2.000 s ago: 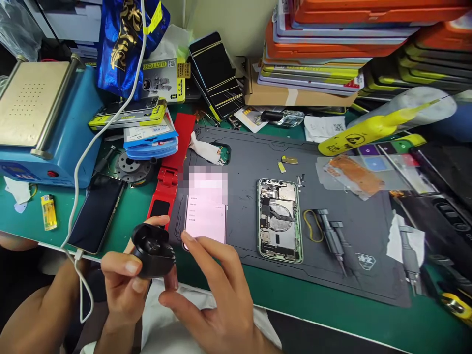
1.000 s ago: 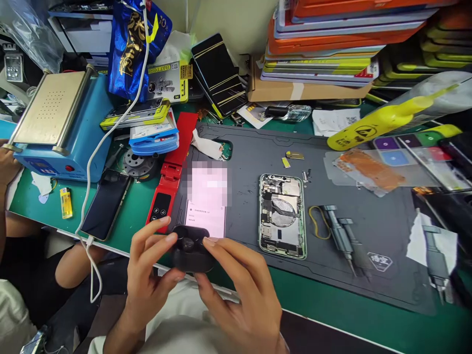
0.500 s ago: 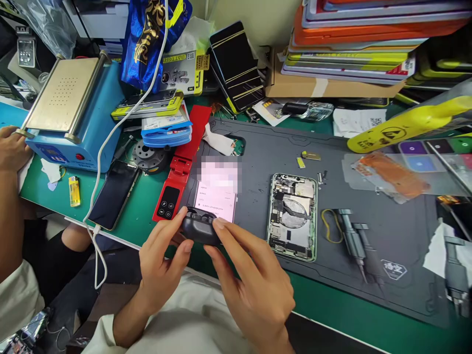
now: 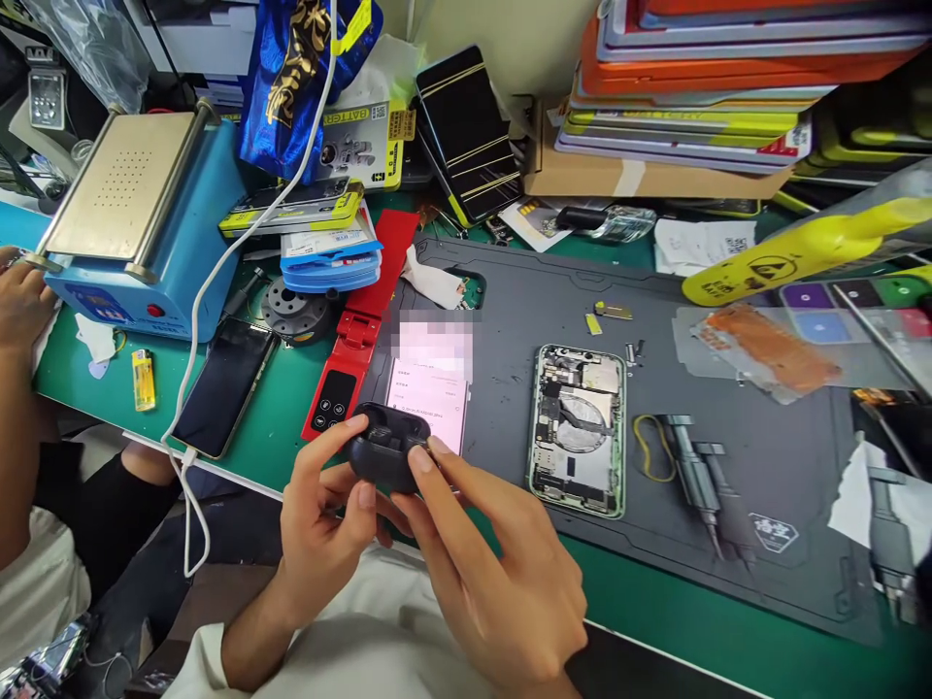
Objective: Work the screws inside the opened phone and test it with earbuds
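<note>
Both my hands hold a small black earbud case above the near edge of the mat, its lid raised. My left hand grips its left end, the index fingertip at the upper corner. Fingers of my right hand pinch the right end. Inside the case it is dark, and I cannot make out clearly what sits there. Just beyond lies a phone with a lit, pinkish screen, partly blurred out and partly covered by the case. To the right of my hands, an opened phone with bare inner parts lies flat.
A dark work mat covers much of the green table. Electric screwdrivers and a rubber band lie right. A blue heating-plate machine, dark phone, white cable and lighter are left. Another person's hand rests at far left.
The case has tilted toward me, so more of its opened inside shows. My right fingers have shifted slightly left and down along it. Objects on the table stay put.
</note>
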{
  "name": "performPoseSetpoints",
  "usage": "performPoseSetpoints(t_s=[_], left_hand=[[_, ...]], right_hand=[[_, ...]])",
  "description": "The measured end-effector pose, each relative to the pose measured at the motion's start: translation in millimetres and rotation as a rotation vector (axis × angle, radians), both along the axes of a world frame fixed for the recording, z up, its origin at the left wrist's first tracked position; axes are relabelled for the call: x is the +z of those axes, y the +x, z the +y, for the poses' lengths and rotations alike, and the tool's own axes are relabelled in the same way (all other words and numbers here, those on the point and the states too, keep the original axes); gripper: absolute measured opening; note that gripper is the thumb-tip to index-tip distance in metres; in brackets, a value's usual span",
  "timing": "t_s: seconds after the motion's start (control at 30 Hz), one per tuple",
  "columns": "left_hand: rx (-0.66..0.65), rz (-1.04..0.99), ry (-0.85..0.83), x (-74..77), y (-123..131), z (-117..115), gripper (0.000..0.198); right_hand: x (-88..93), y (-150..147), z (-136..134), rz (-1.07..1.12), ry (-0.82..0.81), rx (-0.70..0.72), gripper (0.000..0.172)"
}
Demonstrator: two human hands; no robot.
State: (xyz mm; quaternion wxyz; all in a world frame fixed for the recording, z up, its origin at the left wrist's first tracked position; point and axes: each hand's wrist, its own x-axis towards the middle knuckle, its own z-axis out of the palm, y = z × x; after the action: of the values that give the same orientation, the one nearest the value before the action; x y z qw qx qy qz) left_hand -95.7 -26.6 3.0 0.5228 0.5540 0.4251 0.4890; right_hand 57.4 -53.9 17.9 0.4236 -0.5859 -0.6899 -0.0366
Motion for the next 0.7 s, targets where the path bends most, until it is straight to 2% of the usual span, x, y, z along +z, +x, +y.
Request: performPoseSetpoints(t_s=[0.07, 0.2, 0.3, 0.47, 0.7], left_hand=[[0.020, 0.028, 0.006, -2.2, -0.4, 0.0, 0.051], [0.125, 0.086, 0.038, -5.5, -2.5, 1.7, 0.047], [0.175, 0.106, 0.031, -7.3, -4.5, 4.0, 0.044], [0.196, 0.127, -0.005, -18.6, -12.6, 1.2, 0.046], [0.177, 0.109, 0.038, -37.1, -26.2, -4.2, 0.053]], right_hand=[[0.1, -2.2, 0.1, 0.019, 0.017, 0.003, 0.065], [-0.3, -5.7, 3.9, 0.035, 0.023, -0.006, 0.043], [-1.3, -7.0, 7.8, 0.026, 0.032, -0.014, 0.036], [-1.7, -8.8, 9.6, 0.022, 0.023, -0.018, 0.034], [-2.7, -16.5, 7.4, 0.052, 0.035, -0.035, 0.039]])
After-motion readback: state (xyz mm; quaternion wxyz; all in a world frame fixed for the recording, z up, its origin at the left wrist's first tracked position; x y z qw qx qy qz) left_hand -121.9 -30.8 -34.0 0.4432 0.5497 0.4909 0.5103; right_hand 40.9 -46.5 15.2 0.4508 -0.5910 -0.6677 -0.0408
